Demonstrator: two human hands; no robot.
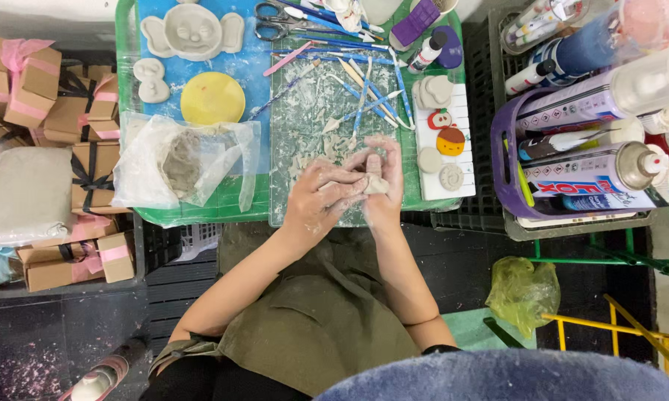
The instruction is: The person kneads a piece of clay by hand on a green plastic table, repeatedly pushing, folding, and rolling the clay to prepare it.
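Green tray table (201,212) under both hands, holding a dusty cutting mat (312,111) smeared with pale clay.

Beyond the left hand, up and outward: clear plastic bag (193,160) with a grey clay lump inside, yellow disc (212,98), large animal-face clay relief (192,30).

Beyond the right hand, outward: white tray (444,148) with small finished pieces, two of them painted. Further out, purple basket (512,178) of spray cans.

Above the fingertips: spread of blue-handled modelling tools (364,93) and scissors (275,21).

Left hand (316,204) curled, fingers folded over and pressing onto the small clay piece (377,184). Right hand (385,174) cupped around the same piece from the far side, fingers pinched together against it. Both hands coated in clay dust.

Small clay piece sits between the two hands, just above the near edge of the mat, mostly hidden; only a pale corner shows.

Judged handling: light, soft, easily dented, slightly tacky. Likely deforms under firm squeeze; thin edges may tear. Best held by the thicker body, cradled from beneath with fingertip pads, light pressure only.
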